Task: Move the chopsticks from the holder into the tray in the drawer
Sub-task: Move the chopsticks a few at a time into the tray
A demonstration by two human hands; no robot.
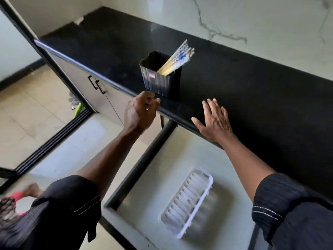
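A black ribbed holder [158, 82] stands on the black counter near its front edge. Several chopsticks [177, 57] with pale shafts and blue-white tops lean to the right inside it. My left hand [141, 113] is just below the holder's base, fingers loosely curled, holding nothing. My right hand [214, 120] hovers flat over the counter's front edge, fingers spread, empty, to the right of the holder. Below, a white slatted tray [187, 201] lies in the open drawer [149, 157] and holds nothing.
The black counter [234, 83] runs along a white marbled wall. Grey cabinet doors with black handles [98, 85] lie to the left. A tiled floor and a dark sliding-door track [54, 139] sit lower left. The drawer's dark front edge juts toward me.
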